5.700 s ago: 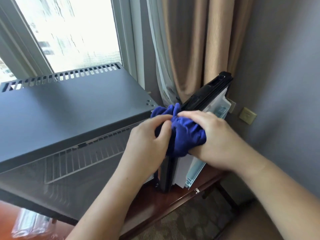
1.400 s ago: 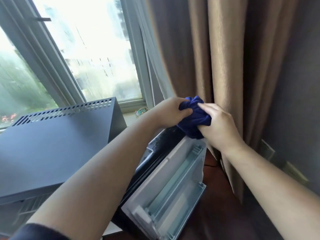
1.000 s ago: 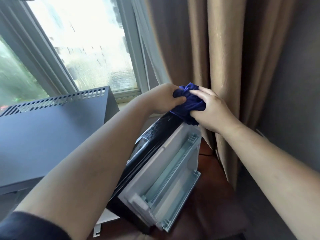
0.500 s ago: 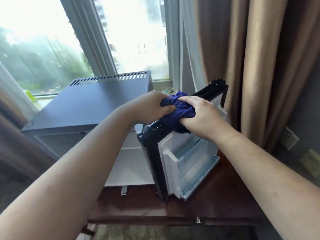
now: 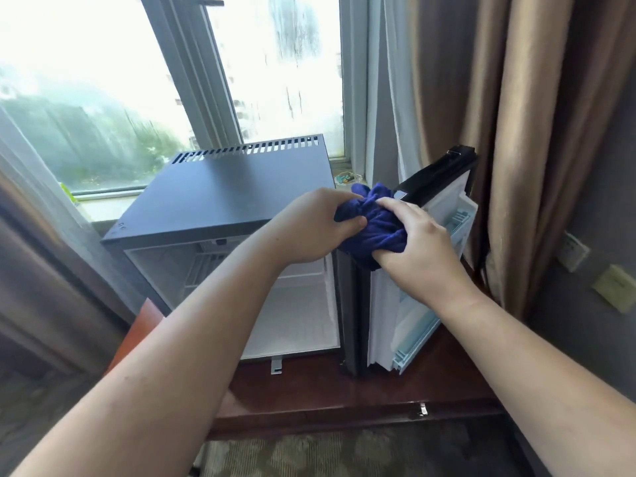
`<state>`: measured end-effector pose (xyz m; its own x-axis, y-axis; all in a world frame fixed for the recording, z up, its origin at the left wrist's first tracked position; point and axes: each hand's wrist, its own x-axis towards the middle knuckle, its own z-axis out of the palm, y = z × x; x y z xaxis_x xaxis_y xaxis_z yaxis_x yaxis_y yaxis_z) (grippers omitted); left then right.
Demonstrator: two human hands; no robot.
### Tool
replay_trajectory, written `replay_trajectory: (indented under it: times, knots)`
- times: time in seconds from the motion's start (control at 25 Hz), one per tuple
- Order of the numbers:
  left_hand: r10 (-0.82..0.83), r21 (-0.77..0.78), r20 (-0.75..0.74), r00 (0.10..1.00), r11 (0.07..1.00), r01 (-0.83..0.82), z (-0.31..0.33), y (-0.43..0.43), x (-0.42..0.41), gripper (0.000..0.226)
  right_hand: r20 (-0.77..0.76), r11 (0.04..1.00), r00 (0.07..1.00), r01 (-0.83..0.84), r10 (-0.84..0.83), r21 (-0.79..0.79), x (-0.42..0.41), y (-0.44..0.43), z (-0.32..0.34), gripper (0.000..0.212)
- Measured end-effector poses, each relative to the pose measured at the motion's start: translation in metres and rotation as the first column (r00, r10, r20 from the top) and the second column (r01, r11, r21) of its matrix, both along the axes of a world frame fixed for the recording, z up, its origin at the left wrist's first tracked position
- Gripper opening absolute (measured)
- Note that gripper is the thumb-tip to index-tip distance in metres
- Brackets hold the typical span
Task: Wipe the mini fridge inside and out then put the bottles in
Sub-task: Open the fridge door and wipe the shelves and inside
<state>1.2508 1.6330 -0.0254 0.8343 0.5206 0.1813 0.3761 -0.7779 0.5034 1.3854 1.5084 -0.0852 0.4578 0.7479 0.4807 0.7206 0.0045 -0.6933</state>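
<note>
Both hands closed on a bunched blue cloth point(image 5: 378, 228), just right of centre at about 1 o'clock in the view. Left hand point(image 5: 309, 232) at the cloth's 9 o'clock, fingers curled over the top of the wad and thumb pinching the fabric from beneath. Right hand point(image 5: 416, 246) at its 4 o'clock, fingers wrapped over the fabric, holding it against the near top corner of the open door point(image 5: 352, 304). Door swung out edge-on toward the camera, dark outer face turned to 9 o'clock, white inner liner with pale blue door shelves point(image 5: 418, 342) turned to 3 o'clock. Mini fridge point(image 5: 220, 197) at 10 o'clock from the cloth: dark grey top, a row of vent slots along the far edge, white interior open to view, a wire shelf point(image 5: 203, 266) high inside. Underneath, a dark reddish wooden table point(image 5: 344, 397) across 6 o'clock, with patterned carpet point(image 5: 344, 452) lower still. At 12 o'clock, a bright window point(image 5: 275, 63), with a small object point(image 5: 346, 177) on the sill, too small to tell what. Brown curtains point(image 5: 516, 132) at 2 o'clock, wall sockets point(image 5: 571, 251) at 3 o'clock on a grey wall.
</note>
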Motion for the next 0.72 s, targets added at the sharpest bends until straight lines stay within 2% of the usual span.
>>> replay_trajectory:
  times: [0.12,0.24,0.32,0.4,0.48,0.6,0.72]
  knots:
    - [-0.049,-0.063,0.065,0.997,0.997,0.053,-0.008,0.006,-0.031,0.026,-0.034,0.991,0.995,0.092,-0.089,0.093,-0.041,-0.001,-0.015,0.051]
    - [-0.061,-0.105,0.116,0.991,0.992,0.074,-0.027,0.014,-0.071,0.040,-0.035,0.972,0.980,0.200,-0.197,0.123,-0.087,0.001,-0.032,0.052]
    - [-0.050,-0.186,0.157,0.986,0.979,0.079,-0.046,0.022,-0.098,0.040,0.014,0.967,0.972,0.233,-0.236,0.103,-0.112,0.003,-0.043,0.050]
    - [-0.047,-0.295,0.190,0.981,0.950,0.103,-0.072,0.023,-0.121,0.033,-0.002,0.971,0.972,0.236,-0.236,0.034,-0.137,0.001,-0.056,0.049]
    - [-0.030,-0.415,0.204,0.979,0.903,0.114,-0.103,0.017,-0.140,0.030,-0.029,0.969,0.969,0.243,-0.245,-0.053,-0.162,-0.009,-0.075,0.051]
    - [0.053,-0.598,0.195,0.979,0.798,0.076,-0.151,0.002,-0.166,0.047,-0.049,0.953,0.958,0.274,-0.282,-0.127,-0.192,-0.023,-0.105,0.047]
    - [0.095,-0.761,0.204,0.974,0.642,0.097,-0.184,-0.013,-0.187,0.062,-0.199,0.931,0.918,0.302,-0.342,-0.205,-0.208,-0.031,-0.119,0.041]
